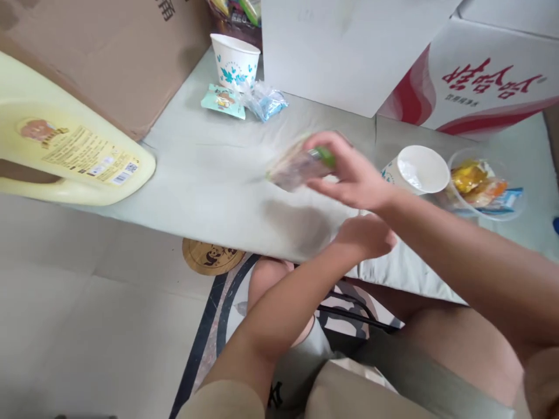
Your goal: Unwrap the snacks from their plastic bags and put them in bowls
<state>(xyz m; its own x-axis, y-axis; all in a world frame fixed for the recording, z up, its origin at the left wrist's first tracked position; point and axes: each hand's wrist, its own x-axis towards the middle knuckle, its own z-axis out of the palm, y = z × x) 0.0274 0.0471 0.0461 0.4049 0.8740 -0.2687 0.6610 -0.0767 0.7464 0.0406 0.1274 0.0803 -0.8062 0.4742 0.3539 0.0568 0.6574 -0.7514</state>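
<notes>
My right hand (345,169) is closed on a small snack packet (299,166), held above the table. The packet is smeared by motion, with brownish and green parts showing. Below my right wrist, my left hand (364,235) is at the table's front edge; its fingers are turned away and hidden. To the right of my hands, a paper cup (419,169) with a leaf print leans over, something whitish inside it. Beside that cup is a clear plastic bowl (515,198) of wrapped snacks (476,180) in yellow, orange and blue.
On the pale-covered table (209,180), another paper cup (236,61) stands behind a mint-green packet (223,102) and a crumpled clear-and-blue wrapper (268,103). A big yellow jug (87,145) lies at left. A brown carton (109,52) and white boxes (323,52) line the back.
</notes>
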